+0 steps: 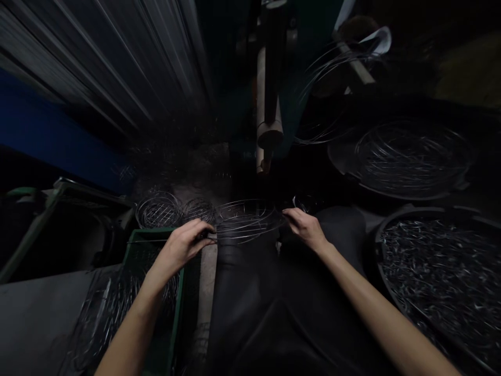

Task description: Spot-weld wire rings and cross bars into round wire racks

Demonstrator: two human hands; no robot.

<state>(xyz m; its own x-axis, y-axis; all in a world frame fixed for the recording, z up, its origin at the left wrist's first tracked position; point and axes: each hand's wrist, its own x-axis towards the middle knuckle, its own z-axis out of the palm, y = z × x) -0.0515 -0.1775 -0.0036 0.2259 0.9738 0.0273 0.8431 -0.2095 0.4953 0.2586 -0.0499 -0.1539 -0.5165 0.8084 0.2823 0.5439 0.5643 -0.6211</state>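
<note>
Both hands are raised over the dark lap, with a round wire piece [246, 224] made of thin metal rings and crossing wires between them. My left hand [188, 241] is closed on the left edge of that wire piece, thumb below and fingers above. At its right edge my right hand [306, 225] has its fingers pinched together; the fingertips are dark and blurred, and what they hold is too small to name. Above and beyond the hands hangs the cylindrical head of a machine [270, 133].
A green crate [180, 308] with wire pieces stands at the left, with round wire grids [159, 210] behind it. At the right are a tub [381, 250] full of small metal pieces and a basin [344, 162] of wire rings. Corrugated metal [117, 47] rises at the upper left.
</note>
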